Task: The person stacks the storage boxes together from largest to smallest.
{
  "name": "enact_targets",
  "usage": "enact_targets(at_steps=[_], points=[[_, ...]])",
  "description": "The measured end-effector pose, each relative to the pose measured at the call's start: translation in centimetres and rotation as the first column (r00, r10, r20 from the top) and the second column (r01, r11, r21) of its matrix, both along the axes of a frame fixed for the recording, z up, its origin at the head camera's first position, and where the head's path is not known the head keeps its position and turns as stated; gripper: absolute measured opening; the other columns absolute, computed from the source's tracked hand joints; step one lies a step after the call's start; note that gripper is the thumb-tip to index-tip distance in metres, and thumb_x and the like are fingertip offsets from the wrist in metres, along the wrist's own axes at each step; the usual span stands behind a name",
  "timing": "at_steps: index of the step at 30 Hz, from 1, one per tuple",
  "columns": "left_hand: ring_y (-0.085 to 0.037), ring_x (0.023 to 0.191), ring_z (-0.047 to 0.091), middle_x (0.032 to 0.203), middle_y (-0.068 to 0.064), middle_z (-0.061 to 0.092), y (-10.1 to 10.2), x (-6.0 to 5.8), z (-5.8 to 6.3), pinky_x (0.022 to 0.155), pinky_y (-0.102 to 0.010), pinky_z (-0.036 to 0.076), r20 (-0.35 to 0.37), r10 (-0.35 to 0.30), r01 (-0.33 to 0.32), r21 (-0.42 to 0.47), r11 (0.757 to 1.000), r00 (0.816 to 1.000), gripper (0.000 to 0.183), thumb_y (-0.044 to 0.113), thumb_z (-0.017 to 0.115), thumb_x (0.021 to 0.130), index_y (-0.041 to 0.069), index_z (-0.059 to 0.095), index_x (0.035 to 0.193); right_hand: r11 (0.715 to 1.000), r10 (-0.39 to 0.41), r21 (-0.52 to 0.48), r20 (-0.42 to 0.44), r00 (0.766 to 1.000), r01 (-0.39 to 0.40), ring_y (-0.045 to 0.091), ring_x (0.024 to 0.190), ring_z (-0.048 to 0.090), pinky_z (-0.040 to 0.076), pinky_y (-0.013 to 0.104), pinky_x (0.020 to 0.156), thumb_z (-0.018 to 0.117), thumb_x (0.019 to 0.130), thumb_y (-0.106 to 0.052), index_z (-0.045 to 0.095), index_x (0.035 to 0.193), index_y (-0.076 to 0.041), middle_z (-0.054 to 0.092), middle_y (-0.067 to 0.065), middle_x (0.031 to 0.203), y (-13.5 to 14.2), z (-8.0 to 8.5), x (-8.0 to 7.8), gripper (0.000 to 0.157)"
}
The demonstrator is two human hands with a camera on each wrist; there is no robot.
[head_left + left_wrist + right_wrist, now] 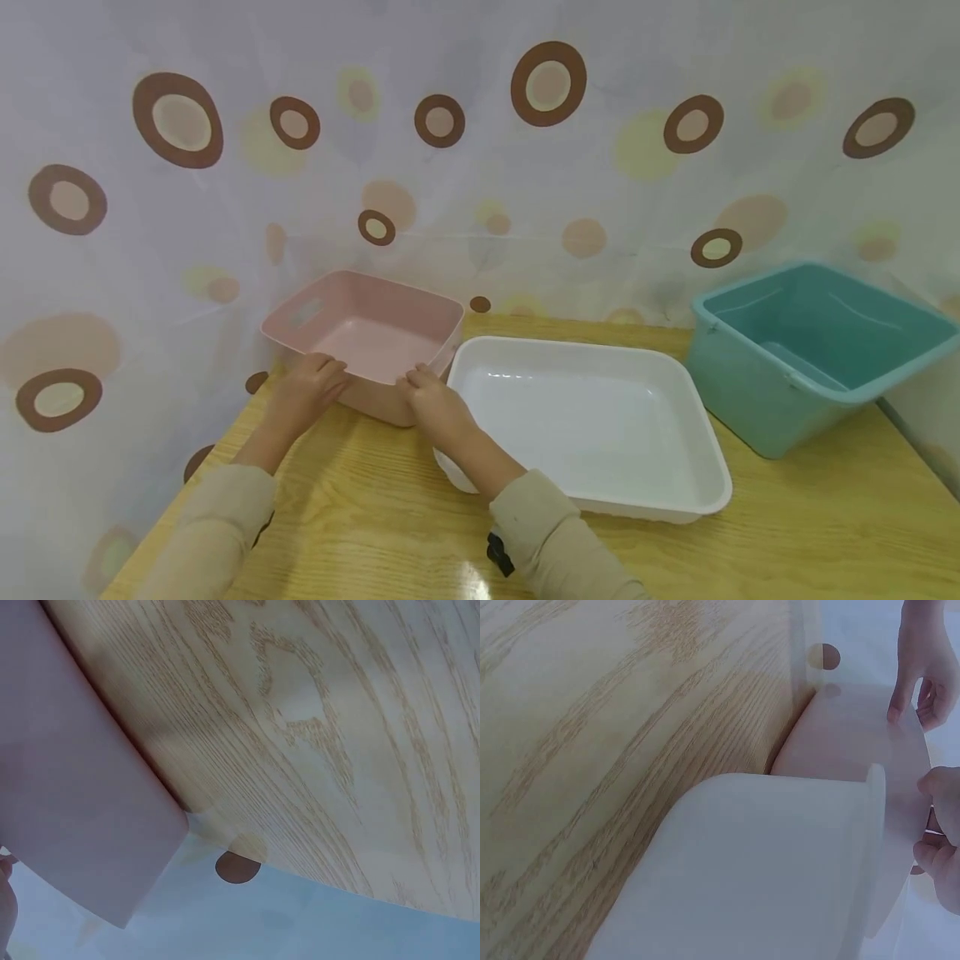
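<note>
A pink plastic bin (378,321) with a cut-out handle slot stands at the left of the wooden table. My left hand (307,390) pinches its near rim toward the left, thumb on the outer wall and fingers over the edge, as the right wrist view shows of the left hand (928,679). Near the bin's right front corner, my right hand (438,408) grips the same rim with curled fingers. Only a sliver of the left hand (6,900) shows in the left wrist view, beside the bin's pink wall (82,772).
A shallow white tray (585,425) lies right of the pink bin, close against it and under my right forearm. Farther right stands a deep teal tub (757,392). A patterned sheet (480,167) hangs behind the wooden table (390,517).
</note>
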State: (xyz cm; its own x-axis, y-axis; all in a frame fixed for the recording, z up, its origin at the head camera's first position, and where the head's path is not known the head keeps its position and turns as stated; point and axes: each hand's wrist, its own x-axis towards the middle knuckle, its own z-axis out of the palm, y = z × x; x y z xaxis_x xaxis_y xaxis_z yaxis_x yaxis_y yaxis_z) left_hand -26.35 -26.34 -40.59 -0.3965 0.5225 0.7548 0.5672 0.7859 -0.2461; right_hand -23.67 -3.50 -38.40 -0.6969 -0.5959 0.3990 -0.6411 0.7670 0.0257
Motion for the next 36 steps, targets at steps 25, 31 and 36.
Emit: enact_targets(at_steps=[25,31,36], points=[[-0.02,0.061,0.054,0.07,-0.008,0.057,1.4,0.5,-0.1,0.052,-0.027,0.048,0.02,-0.105,0.104,0.05,0.993,0.994,0.032,0.005,0.082,0.057,0.001,0.059,0.079,0.994,0.016,-0.104,-0.235,0.972,-0.041,0.011,0.08,0.058,0.05,0.012,0.064,0.063,0.084,-0.011,0.067,0.076,-0.009,0.061,0.0,0.08,0.8,-0.8,-1.3,0.009],[-0.021,0.061,0.055,0.07,-0.008,0.059,1.7,0.7,-0.1,0.053,-0.029,0.048,0.012,-0.105,0.105,0.061,0.993,0.994,0.031,0.006,0.081,0.057,0.001,0.06,0.08,0.992,0.021,-0.115,-0.262,0.965,-0.053,0.011,0.079,0.058,0.05,0.011,0.062,0.063,0.084,-0.009,0.065,0.074,-0.009,0.061,0.0,0.078,0.9,-1.0,-1.4,0.01],[-0.021,0.061,0.055,0.07,-0.007,0.06,2.1,0.8,-0.2,0.053,-0.029,0.048,0.013,-0.071,0.07,0.058,0.996,0.997,0.027,0.009,0.079,0.061,0.002,0.061,0.08,0.99,-0.011,-0.138,-0.234,0.972,-0.022,0.012,0.079,0.057,0.051,0.013,0.06,0.064,0.083,-0.011,0.065,0.073,-0.009,0.06,0.001,0.078,1.0,-1.4,-1.9,0.01]])
